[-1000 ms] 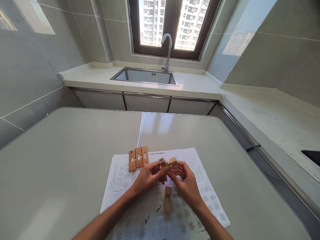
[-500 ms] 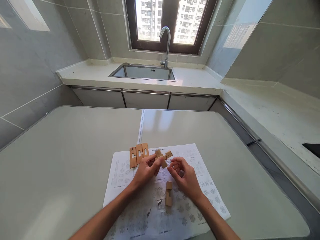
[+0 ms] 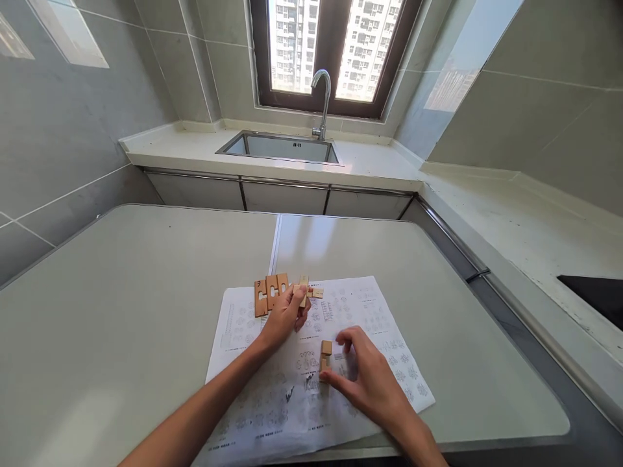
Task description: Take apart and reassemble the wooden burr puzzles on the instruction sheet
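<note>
Dropping away from the wooden pieces (image 3: 304,281), the right hand (image 3: 372,373) now spreads wide beside a loose notched block (image 3: 324,365) on the printed sheet (image 3: 272,399), thumb at its near end, contact unclear; the left hand (image 3: 286,316) alone pinches the wooden pieces near three slotted plates (image 3: 270,303); attention seemingly shifts to the loose block.

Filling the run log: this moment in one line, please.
left hand: gripping crossed blocks | right hand: open at notched block, contact unclear | plates: near left hand | paper: under notched block
</note>
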A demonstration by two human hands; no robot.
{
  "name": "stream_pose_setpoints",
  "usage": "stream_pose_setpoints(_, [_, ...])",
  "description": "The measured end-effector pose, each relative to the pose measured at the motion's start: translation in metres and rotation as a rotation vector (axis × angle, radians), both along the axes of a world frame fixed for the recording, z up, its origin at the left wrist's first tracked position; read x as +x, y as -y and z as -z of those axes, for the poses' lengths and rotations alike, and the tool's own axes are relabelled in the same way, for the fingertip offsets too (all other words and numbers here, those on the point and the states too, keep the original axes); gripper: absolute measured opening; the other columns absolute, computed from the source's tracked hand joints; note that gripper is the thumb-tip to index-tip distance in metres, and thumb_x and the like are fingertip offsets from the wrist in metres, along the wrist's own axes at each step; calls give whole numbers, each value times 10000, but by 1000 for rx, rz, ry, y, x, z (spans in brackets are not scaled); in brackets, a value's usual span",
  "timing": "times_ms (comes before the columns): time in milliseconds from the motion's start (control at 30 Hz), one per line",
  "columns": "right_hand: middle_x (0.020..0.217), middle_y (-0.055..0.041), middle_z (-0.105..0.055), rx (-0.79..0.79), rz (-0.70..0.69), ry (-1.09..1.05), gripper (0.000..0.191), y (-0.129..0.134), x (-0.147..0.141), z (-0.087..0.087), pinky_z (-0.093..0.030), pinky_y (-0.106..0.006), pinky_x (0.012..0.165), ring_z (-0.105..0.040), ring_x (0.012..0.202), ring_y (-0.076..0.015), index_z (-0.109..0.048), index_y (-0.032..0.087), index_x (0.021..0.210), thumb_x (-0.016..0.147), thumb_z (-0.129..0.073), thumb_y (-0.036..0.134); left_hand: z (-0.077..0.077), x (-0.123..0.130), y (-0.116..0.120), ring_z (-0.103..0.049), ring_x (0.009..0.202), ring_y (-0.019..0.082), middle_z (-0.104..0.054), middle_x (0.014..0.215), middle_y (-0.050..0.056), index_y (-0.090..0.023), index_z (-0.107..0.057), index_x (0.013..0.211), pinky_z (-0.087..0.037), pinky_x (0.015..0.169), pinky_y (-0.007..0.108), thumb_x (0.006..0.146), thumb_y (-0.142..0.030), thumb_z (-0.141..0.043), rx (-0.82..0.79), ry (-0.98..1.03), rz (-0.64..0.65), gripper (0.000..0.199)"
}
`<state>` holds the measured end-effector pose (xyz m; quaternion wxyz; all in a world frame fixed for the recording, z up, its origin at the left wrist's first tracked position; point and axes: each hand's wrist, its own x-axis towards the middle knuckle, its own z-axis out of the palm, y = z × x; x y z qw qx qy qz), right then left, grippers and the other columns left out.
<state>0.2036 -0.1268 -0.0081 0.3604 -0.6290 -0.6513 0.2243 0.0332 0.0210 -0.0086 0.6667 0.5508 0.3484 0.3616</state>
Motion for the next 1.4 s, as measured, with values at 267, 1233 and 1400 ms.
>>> stream_pose_setpoints(267, [918, -44, -661, 73, 35, 130, 205, 23, -23, 13, -534, -379, 731, -631, 821, -258, -604, 256, 982, 869, -774, 249, 3, 3, 4, -262, 487, 79, -331, 598, -112, -215, -464, 944, -232, 466, 206, 965, -680, -551, 74, -33, 35, 473])
stream_pose_setpoints(1233, [822, 10, -647, -261, -14, -610, 419, 18, 14, -14, -483, -293, 638, -586, 622, -138, -631, 228, 1037, 891, -750, 603, -13, 5, 20, -320, 394, 78, -404, 436, -130, -209, -528, 991, -256, 441, 180, 939, -635, -618, 134, -137, 318, 439])
stream_pose_setpoints(1400, [811, 0, -646, -295, -35, -500, 420, 16, 15, -21, -466, -292, 657, -572, 665, -152, -687, 227, 1068, 910, -717, 615, -15, 5, 22, -318, 399, 73, -420, 432, -126, -209, -537, 959, -247, 426, 173, 915, -627, -665, 138, -138, 337, 439])
